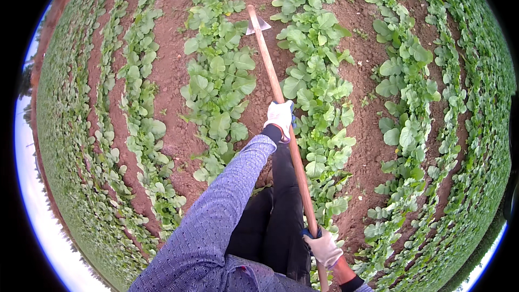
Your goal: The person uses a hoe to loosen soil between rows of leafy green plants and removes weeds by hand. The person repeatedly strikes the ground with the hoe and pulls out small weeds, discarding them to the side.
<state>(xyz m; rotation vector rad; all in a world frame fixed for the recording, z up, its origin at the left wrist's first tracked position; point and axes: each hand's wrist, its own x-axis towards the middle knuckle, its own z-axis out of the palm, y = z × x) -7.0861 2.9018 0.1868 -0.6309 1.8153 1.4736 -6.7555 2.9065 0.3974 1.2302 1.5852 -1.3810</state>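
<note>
A hoe with a long wooden handle runs from the lower middle up between two rows of leafy plants. Its pale metal blade is at the far end, at the soil between the rows; whether it bites into the ground I cannot tell. My left hand, in a white glove with blue on the palm side, is closed round the middle of the handle, arm stretched forward. Closer to my body, my right hand, gloved the same way, grips the lower part of the handle.
Green broad-leaved plants grow in long rows, one row just left of the hoe and another just right. Strips of reddish-brown soil lie between them, with small weeds here and there. My legs in black trousers stand between the rows.
</note>
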